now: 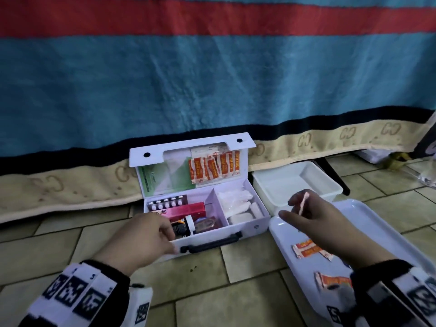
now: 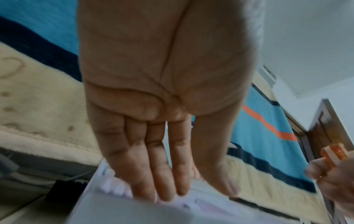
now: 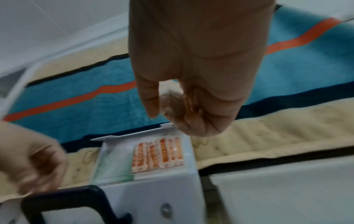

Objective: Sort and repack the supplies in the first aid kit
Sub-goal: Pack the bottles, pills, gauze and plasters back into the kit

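White plastic all over this scene: the first aid kit [image 1: 247, 226] sits open on the tiled floor [image 1: 212, 279] at centre frame, lid propped against the striped blanket [image 1: 212, 79] behind. The left hand [image 1: 144, 241] rests on the kit's front left corner, fingers straight and reaching over the rim toward a dark bottle [image 1: 181, 228], thumb down on the front wall; it looks to be steadying the box, and it holds nothing that I can see. The right hand [image 1: 316, 220], at right of centre, pinches one orange-and-white plaster packet [image 1: 303, 202] upright between thumb and fingertips, lifted above the white tray [image 1: 377, 215] at lower right. More loose plasters [image 1: 306, 250] lie on that tray. A row of the same packets [image 1: 214, 167] is already tucked in the lid pocket, beside a green leaflet [image 1: 162, 175]. In the base, a blister strip [image 1: 166, 202] and a red box [image 1: 186, 208] fill the left compartment; white gauze rolls [image 1: 238, 206] fill the right.

So the step in hand reads as gathering plasters one by one. Next move, I'd judge: carry this packet up and left to the lid pocket and slide it in edge-first alongside the others, keeping the box pinned so the lid doesn't tip.
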The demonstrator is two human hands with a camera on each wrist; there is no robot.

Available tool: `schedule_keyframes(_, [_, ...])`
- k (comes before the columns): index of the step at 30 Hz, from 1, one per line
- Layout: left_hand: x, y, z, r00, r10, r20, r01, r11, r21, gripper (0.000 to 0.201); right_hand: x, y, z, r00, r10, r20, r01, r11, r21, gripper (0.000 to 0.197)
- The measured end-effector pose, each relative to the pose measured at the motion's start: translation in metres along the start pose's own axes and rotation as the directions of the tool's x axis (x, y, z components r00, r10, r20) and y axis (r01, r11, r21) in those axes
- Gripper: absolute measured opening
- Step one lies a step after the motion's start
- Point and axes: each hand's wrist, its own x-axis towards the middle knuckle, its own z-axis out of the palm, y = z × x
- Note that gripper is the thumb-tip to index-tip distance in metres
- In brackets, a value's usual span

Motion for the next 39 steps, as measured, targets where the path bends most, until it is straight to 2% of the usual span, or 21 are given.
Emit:
schedule_keyframes(1, [0.000, -0.002, -0.004, 1.000, 0.015, -0.024, -0.017, 0.996, -0.093, 0.018, 0.005, -0.013, 0.009, 0.998, -0.021, 0.054, 0.020, 0.999, 0.025, 0.010])
schedule_keyframes(3, [0.005, -0.006, -0.016, 0.986, 0.043, -0.164, -0.071, 0.984, -0.164, 0.021, 0.018, -0.038, 0.027, 0.981, -0.089, 0.174, 0.084, 0.996, 0.035, 0.013])
schedule_keyframes(6, [0.019, -0.014, -0.035, 0.930, 0.119, -0.348, -0.165, 0.981, -0.107, 0.046, 0.040, -0.075, 0.050, 0.927, -0.187, 0.326, 0.220, 0.973, -0.068, 0.025])
schedule_keyframes(8, [0.028, -0.018, -0.046, 0.897, 0.186, -0.401, -0.208, 0.978, -0.010, 0.062, 0.053, -0.099, 0.063, 0.893, -0.265, 0.362, 0.293, 0.956, -0.024, 0.028])
schedule_keyframes(10, [0.032, -0.022, -0.053, 0.868, 0.216, -0.447, -0.223, 0.974, 0.038, 0.069, 0.066, -0.120, 0.078, 0.886, -0.345, 0.308, 0.341, 0.937, 0.068, 0.032])
schedule_keyframes(11, [0.034, -0.024, -0.054, 0.852, 0.223, -0.474, -0.227, 0.973, 0.049, 0.070, 0.073, -0.128, 0.085, 0.900, -0.361, 0.245, 0.350, 0.933, 0.087, 0.032])
schedule_keyframes(15, [0.046, -0.028, -0.057, 0.757, 0.208, -0.619, -0.211, 0.975, 0.069, 0.071, 0.099, -0.156, 0.107, 0.905, -0.422, 0.047, 0.406, 0.892, 0.200, 0.023])
schedule_keyframes(17, [0.052, -0.030, -0.057, 0.715, 0.198, -0.671, -0.204, 0.976, 0.071, 0.070, 0.108, -0.166, 0.116, 0.866, -0.500, 0.009, 0.493, 0.856, 0.153, 0.019])
schedule_keyframes(20, [0.058, -0.030, -0.063, 0.667, 0.190, -0.720, -0.252, 0.967, 0.022, 0.066, 0.117, -0.173, 0.127, 0.778, -0.622, 0.089, 0.627, 0.777, -0.056, 0.017])
schedule_keyframes(22, [0.060, -0.028, -0.069, 0.679, 0.173, -0.714, -0.277, 0.960, -0.030, 0.062, 0.126, -0.176, 0.133, 0.735, -0.659, 0.157, 0.677, 0.704, -0.214, 0.015])
schedule_keyframes(26, [0.065, -0.025, -0.084, 0.693, 0.142, -0.707, -0.315, 0.941, -0.120, 0.044, 0.133, -0.185, 0.139, 0.718, -0.644, 0.265, 0.677, 0.557, -0.480, 0.012])
schedule_keyframes(29, [0.068, -0.023, -0.090, 0.691, 0.103, -0.716, -0.278, 0.951, -0.131, 0.028, 0.131, -0.194, 0.137, 0.707, -0.611, 0.356, 0.694, 0.498, -0.520, 0.014])
schedule_keyframes(34, [0.072, -0.021, -0.089, 0.636, 0.095, -0.766, -0.265, 0.959, -0.102, 0.018, 0.125, -0.203, 0.123, 0.720, -0.543, 0.432, 0.682, 0.436, -0.587, 0.032])
schedule_keyframes(37, [0.072, -0.020, -0.086, 0.623, 0.085, -0.778, -0.257, 0.961, -0.101, 0.019, 0.121, -0.202, 0.130, 0.673, -0.551, 0.493, 0.722, 0.348, -0.598, 0.034])
schedule_keyframes(39, [0.072, -0.020, -0.086, 0.622, 0.096, -0.777, -0.268, 0.959, -0.096, 0.021, 0.122, -0.198, 0.136, 0.658, -0.558, 0.505, 0.737, 0.341, -0.583, 0.034])
